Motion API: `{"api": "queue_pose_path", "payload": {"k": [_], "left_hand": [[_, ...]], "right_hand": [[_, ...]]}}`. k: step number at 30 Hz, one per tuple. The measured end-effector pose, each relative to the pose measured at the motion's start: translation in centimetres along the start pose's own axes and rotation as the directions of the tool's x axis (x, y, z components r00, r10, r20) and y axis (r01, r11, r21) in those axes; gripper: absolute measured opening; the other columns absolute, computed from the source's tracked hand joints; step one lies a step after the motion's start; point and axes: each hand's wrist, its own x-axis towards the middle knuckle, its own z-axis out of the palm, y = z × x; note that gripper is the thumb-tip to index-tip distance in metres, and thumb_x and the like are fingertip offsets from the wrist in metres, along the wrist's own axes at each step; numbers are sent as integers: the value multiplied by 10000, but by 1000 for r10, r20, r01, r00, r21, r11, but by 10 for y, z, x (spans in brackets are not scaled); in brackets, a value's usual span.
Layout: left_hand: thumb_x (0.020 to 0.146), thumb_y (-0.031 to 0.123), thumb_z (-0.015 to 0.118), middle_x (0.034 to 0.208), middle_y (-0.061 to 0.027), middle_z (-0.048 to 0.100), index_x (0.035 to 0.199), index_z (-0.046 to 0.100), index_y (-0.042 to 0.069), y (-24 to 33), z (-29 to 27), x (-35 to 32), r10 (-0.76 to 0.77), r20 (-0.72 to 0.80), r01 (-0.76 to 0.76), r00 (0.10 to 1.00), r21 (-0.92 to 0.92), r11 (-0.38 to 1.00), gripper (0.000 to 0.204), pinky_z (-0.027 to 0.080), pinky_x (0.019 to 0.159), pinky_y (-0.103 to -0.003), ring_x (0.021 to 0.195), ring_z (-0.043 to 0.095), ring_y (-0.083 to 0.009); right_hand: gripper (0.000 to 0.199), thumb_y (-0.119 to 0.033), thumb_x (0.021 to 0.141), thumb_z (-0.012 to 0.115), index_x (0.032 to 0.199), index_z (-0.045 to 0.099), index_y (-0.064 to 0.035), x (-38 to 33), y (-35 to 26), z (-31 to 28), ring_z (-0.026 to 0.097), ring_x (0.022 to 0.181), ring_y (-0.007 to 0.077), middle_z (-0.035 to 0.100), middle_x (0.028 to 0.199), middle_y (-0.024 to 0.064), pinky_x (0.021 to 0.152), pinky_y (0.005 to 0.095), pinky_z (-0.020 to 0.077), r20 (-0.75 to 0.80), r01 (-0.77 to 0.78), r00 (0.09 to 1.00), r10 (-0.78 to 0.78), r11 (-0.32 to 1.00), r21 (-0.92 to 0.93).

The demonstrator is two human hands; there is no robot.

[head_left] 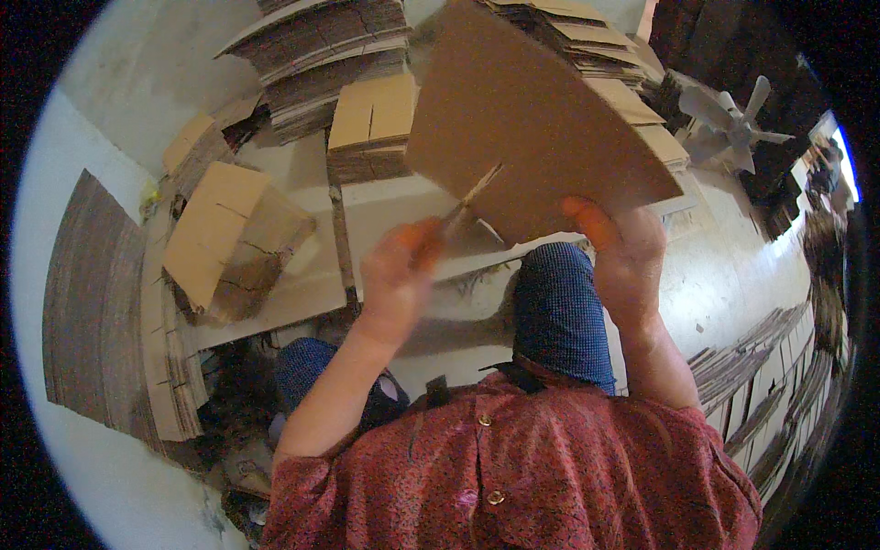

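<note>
Head view, looking down over a seated person in a red patterned shirt (pixel 513 477) and blue checked trousers (pixel 559 312)

Cardboard sheet (pixel 527 115): flat, brown, held up tilted above the knees, its lower edge towards the person. A narrow slit runs in from that lower edge near its left end.

Right hand (pixel 623 252): closed on the lower right edge of the cardboard sheet, thumb on the near face, fingers behind it.

Left hand (pixel 399 275): blurred, fist closed around an orange handle. The tool (pixel 458 213) it carries is thin and pointed; its tip sits at the slit in the sheet. What kind of tool it is cannot be told through the blur.

Folded carton (pixel 234 238): lying on a pale board to the person's left, partly opened out, well apart from both hands.

Stacks of flat cardboard blanks (pixel 321 46): piled at the far side, behind the held sheet; a smaller stack (pixel 371 124) stands just beside the sheet's left edge.

Further flat stack (pixel 101 302): on the floor at far left, edges fanned.

Leaning sheets (pixel 770 367): in rows along the right side.

White fan (pixel 733 119): upper right, beyond the stacks
</note>
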Motion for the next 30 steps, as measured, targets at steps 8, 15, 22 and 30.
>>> {"api": "queue_pose_path", "payload": {"k": [8,15,22,30], "left_hand": [[742,37,661,858,-137,664,951,643,6,15,1,7,5,29,-3,1000,-47,999,213,484,685,-282,762,640,-195],[735,61,685,916,-146,650,1012,620,-3,26,8,14,-97,-23,96,995,-37,995,291,480,684,-304,795,634,-221],[838,666,268,1313,-111,438,1304,406,28,-25,8,4,-141,64,153,988,-537,829,802,350,944,-298,1152,453,-200],[818,684,162,1448,-79,192,1407,130,53,15,63,12,-59,530,503,846,-756,420,864,143,1078,-337,1325,190,-209]], "right_hand": [[78,-37,798,587,858,615,4,-34,23,47,549,529,296,551,621,203,494,333,425,291,-173,952,99,955,241],[132,-96,803,609,863,610,22,-58,45,69,567,618,395,567,683,240,520,368,446,418,-283,869,263,959,-14],[385,-248,809,630,1075,546,17,-19,37,27,576,931,328,595,1013,208,794,373,449,82,-92,993,86,992,81],[543,-327,856,532,1300,401,-43,12,41,48,503,1061,180,511,1190,101,818,340,453,737,-829,517,435,470,303]]}}
